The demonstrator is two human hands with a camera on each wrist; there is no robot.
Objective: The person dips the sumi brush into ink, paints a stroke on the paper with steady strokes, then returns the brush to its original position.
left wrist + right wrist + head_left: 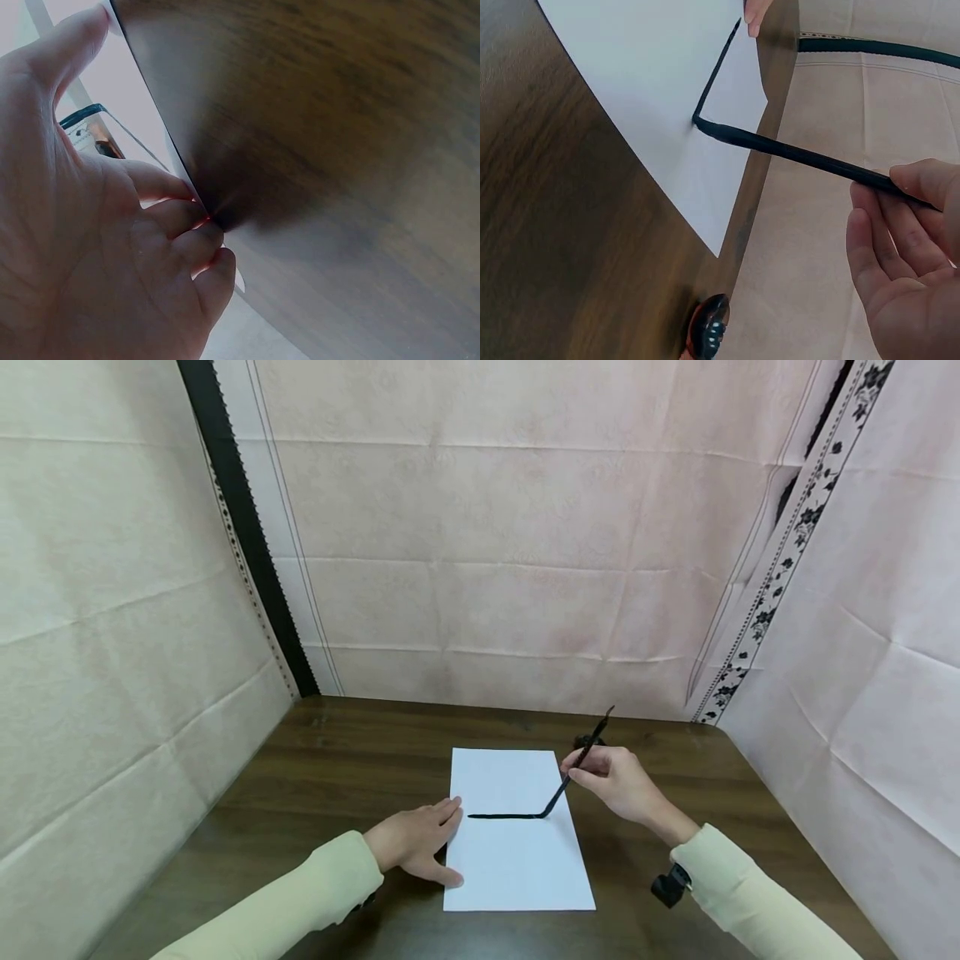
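A sheet of white paper (517, 868) lies on the table with a straight black line (498, 817) across its middle. My right hand (626, 787) pinches a black writing brush (560, 792) by its handle, over the sheet's right side. The tilted brush's dark tip touches the paper at the line's right end, as the right wrist view of the brush (802, 155) also shows. My left hand (417, 842) rests on the sheet's left edge, thumb spread from the fingers. In the left wrist view, the palm of the left hand (90, 247) shows beside the paper's edge.
Behind my right hand stands a small dark glossy object (707, 328), mostly hidden in the head view; its kind is unclear. The brown wooden table (360, 735) is bordered by pale cloth (480, 610) at the back and both sides.
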